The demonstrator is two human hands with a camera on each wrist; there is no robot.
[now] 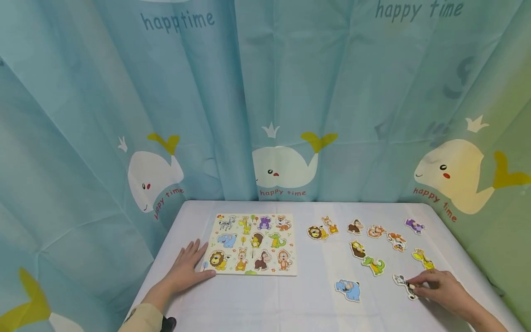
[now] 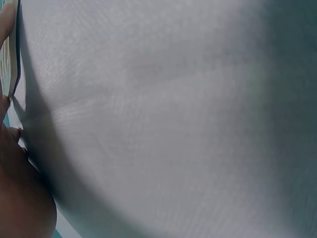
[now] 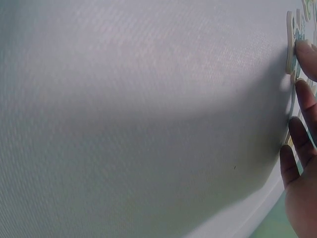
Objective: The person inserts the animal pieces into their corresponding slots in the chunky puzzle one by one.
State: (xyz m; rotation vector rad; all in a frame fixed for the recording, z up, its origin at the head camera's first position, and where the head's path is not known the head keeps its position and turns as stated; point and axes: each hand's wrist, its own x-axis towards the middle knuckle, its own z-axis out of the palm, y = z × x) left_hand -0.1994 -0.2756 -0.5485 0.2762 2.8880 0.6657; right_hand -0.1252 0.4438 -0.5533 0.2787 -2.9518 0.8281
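Eleven loose animal pieces, one of each kind, lie in the right half of the frame; left of centre sits one board (image 1: pixel 267 236) with eleven printed animals in rows of four, three and four. At lower right, the grip of the right hand (image 1: pixel 441 290) pinches the zebra piece (image 1: pixel 401 281). The left hand (image 1: pixel 186 267) has its grip spread, thumb on the board's lower left corner. The giraffe piece (image 1: pixel 422 257) is just above the right hand; the elephant piece (image 1: pixel 349 291) lies apart at lower centre-right. Pieces are thin, flat, outline-cut. Finely woven pale cloth covers the desk (image 1: pixel 307 295); a folded, whale-printed curtain (image 1: pixel 290 101) hangs behind.
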